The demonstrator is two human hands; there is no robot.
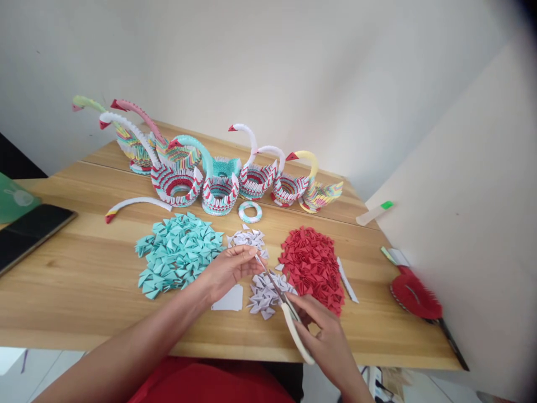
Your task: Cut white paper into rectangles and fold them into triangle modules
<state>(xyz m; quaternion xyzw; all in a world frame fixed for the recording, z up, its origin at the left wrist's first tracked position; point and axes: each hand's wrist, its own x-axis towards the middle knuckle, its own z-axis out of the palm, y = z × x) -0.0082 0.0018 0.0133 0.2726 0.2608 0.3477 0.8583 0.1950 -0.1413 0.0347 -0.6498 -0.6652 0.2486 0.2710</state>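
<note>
My left hand [229,271] pinches a small white paper piece [259,258] between thumb and fingertips. In my right hand [323,330] are scissors [293,327] with pale handles; their blade tips meet the paper piece. Whether the blades are apart there is too small to tell. Under and around my hands lie a heap of turquoise folded paper triangles [182,254], a small pile of white ones [245,239], another whitish pile [266,294] and a heap of red ones [312,266]. A flat white paper sheet [229,298] rests beside my left wrist.
Several folded-paper swans [178,184] stand in a row behind the heaps. Before them lie a loose white swan neck [136,202] and a turquoise-white paper ring [250,212]. A phone [33,232] is at left; a red brush [415,296] and a glue stick [375,213] are at right.
</note>
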